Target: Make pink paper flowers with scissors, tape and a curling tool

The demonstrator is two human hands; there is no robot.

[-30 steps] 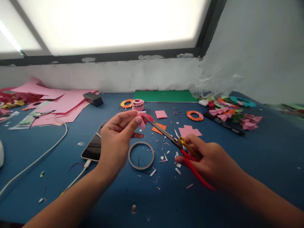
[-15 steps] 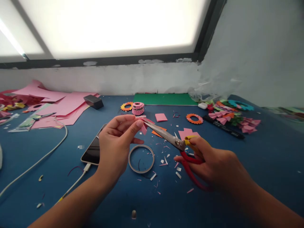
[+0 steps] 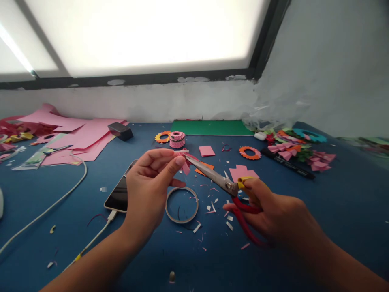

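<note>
Between its thumb and fingers, my left hand pinches a small piece of pink paper, partly hidden by the fingertips. My right hand grips a pair of scissors with red and yellow handles. The blades point left, and their tips meet the pink paper beside my left thumb. Below my left hand lies a thin grey ring on the blue table. Behind the paper stands a stack of pink scalloped paper rings. A square pink paper pad and an orange paper piece lie near the blades.
A phone with a white cable lies left of the ring. Pink sheets and a black block are farther left. A black marker and folded paper pieces lie right. Paper scraps litter the middle.
The scissor blades look more closed on the pink paper than before. Both hands stay in nearly the same place; the whole view has shifted very slightly.
</note>
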